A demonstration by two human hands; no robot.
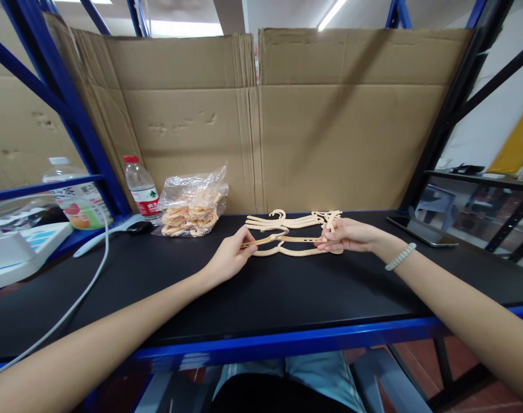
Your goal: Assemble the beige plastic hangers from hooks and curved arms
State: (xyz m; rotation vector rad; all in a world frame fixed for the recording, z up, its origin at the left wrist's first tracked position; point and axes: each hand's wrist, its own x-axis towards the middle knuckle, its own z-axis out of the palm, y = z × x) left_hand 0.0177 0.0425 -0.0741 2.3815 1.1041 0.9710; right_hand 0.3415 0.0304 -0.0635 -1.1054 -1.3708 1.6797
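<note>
Between my two hands a beige plastic clothes hanger (302, 240) is held level, just above the black table. My left hand (232, 254) pinches its left end between thumb and fingers. At the other end, my right hand (347, 235) has its fingers closed on the hanger, hiding part of that tip. Behind it lies a small stack of similar hangers (298, 221), one hook sticking up. In front, below the held hanger, another hanger (296, 251) lies on the table. Some beige pieces (328, 217) show beside my right fingertips.
A clear plastic bag (195, 203) of beige hangers stands at the back left, beside a red-capped water bottle (141, 189). Further left are a brush (110, 234), a white cable (98, 267) and a power strip (24, 252). A phone (420, 230) lies right. Cardboard (351, 126) walls the back.
</note>
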